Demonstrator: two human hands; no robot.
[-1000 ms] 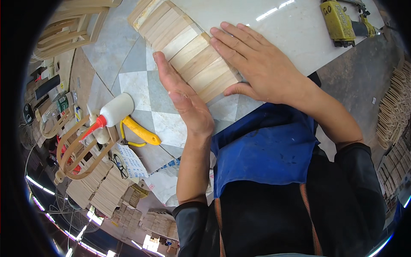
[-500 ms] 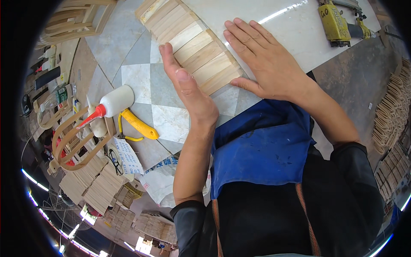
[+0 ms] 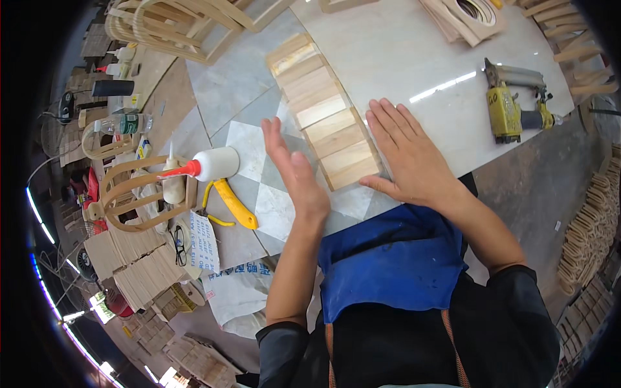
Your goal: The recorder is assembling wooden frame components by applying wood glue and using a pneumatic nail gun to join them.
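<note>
A row of several pale wooden blocks (image 3: 341, 139) lies side by side on the tiled tabletop, running from near my apron toward the far left. On the row's left, my left hand (image 3: 296, 178) stands on edge with its fingers stretched out and a narrow gap to the wood; it holds nothing. My right hand (image 3: 407, 155) lies palm down along the right side, fingers straight. Its thumb reaches to the near right corner of the row; whether it touches cannot be made out.
To the left are a white glue bottle (image 3: 218, 163) with a red nozzle, yellow-handled pliers (image 3: 236, 204) and a curved wooden frame (image 3: 123, 223). A yellow nail gun (image 3: 504, 115) lies at the right. Wooden frames (image 3: 187, 29) stand far left, and flat wooden pieces (image 3: 462, 22) lie far right.
My left hand has drawn off the left side of the blocks, leaving a gap. The right hand keeps its place beside them. The whole view has shifted, showing more of the table's far side.
</note>
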